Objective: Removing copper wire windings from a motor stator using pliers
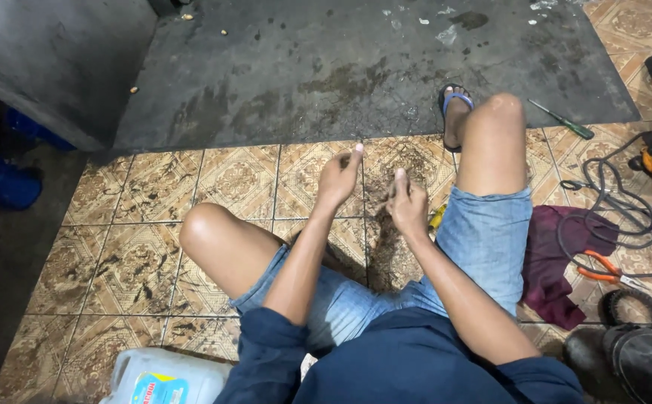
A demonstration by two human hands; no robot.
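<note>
Pinching perhaps wire: right hand [408, 203]

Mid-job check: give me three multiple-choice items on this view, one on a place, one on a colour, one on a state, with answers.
1. Where do the pliers lie?
A. beside the maroon cloth
B. on the grey slab
C. in the jug

2. What colour is the sandal strap?
A. red
B. blue
C. yellow

3. How are the left hand and right hand?
A. flat on the tiles
B. raised, pinching something too small to tell
C. gripping the pliers

Answers: A, orange-handled pliers lie right of the cloth; B, the strap over the toes is blue; B, both hands are up between the knees.
</note>
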